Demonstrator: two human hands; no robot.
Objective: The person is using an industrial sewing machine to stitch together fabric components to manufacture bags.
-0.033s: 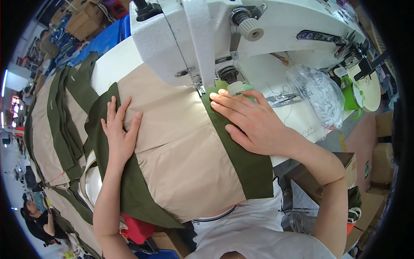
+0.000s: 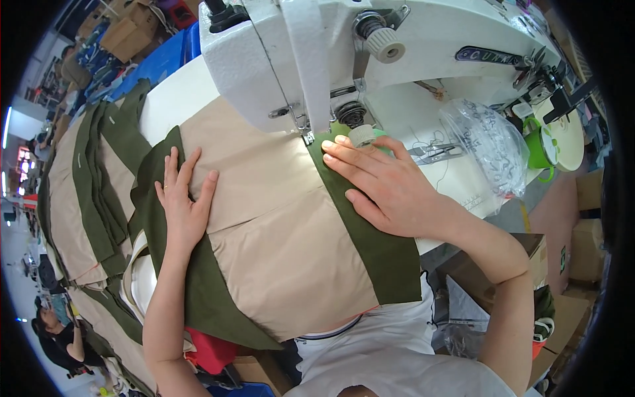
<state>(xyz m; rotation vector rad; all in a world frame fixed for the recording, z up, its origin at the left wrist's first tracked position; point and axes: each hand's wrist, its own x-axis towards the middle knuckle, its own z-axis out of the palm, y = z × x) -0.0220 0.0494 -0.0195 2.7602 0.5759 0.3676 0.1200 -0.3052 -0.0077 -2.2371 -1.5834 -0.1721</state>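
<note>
A beige fabric panel with dark green side strips (image 2: 284,251) lies over the white table and hangs down toward my lap. Its seam between beige and green runs under the presser foot (image 2: 308,138) of a white sewing machine (image 2: 251,86). My left hand (image 2: 185,205) rests on the panel's left side, fingers spread over the green edge and the beige. On the right green strip (image 2: 377,264), close beside the presser foot, my right hand (image 2: 390,185) lies flat with its fingers apart. The needle tip is too small to make out.
Stacked green and beige pieces (image 2: 89,185) lie to the left. Right of the machine are thread snips (image 2: 436,153), loose threads, a clear plastic bag (image 2: 486,145) and a green mug (image 2: 541,149). Cardboard boxes (image 2: 585,248) stand at right. Another person (image 2: 63,337) is at far left.
The right green strip's lower corner has shifted very slightly to the right. Both hands stay in nearly the same places.
</note>
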